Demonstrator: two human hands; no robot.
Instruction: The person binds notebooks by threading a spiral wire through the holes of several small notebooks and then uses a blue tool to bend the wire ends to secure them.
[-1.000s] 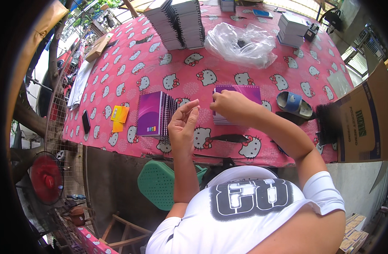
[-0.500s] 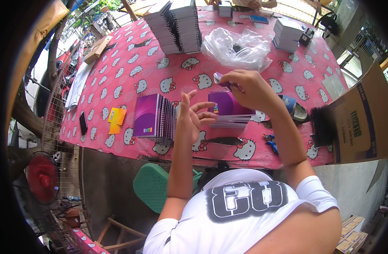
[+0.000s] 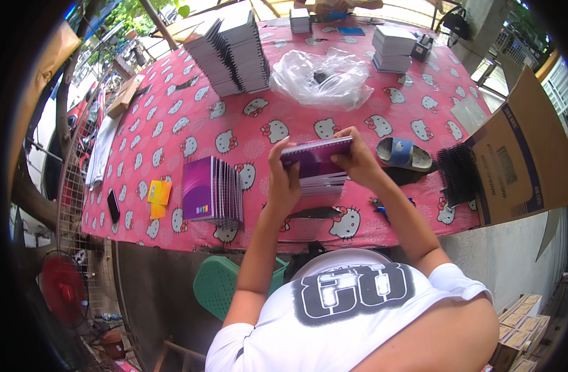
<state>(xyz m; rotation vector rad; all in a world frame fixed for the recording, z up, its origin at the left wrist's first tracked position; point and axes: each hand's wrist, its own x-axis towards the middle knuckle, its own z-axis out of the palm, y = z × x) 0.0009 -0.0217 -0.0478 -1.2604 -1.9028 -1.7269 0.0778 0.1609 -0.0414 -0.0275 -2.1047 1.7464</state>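
Observation:
Between my two hands is a purple notebook (image 3: 317, 152), raised a little above the table with its spiral edge turned up and away from me. My left hand (image 3: 285, 180) grips its left end, thumb on the cover. My right hand (image 3: 360, 162) closes on the right end. Just beneath lies a low pile of notebooks (image 3: 323, 185), partly hidden by the held one. To the left stands a row of purple spiral notebooks (image 3: 200, 189) packed together. A dark blade-like strip (image 3: 315, 213) lies in front of the low pile.
A blue slipper (image 3: 403, 153), blue-handled pliers (image 3: 381, 209) and a carton with black binding coils (image 3: 456, 175) are at the right. Yellow packets (image 3: 159, 193) and a phone (image 3: 113, 206) lie left. Farther back are tall notebook stacks (image 3: 228, 59), a plastic bag (image 3: 324, 80) and another person's arms (image 3: 333, 6).
My right hand has come down from above the pile, and my left hand has closed. Both now hold a notebook. The view has shifted slightly.

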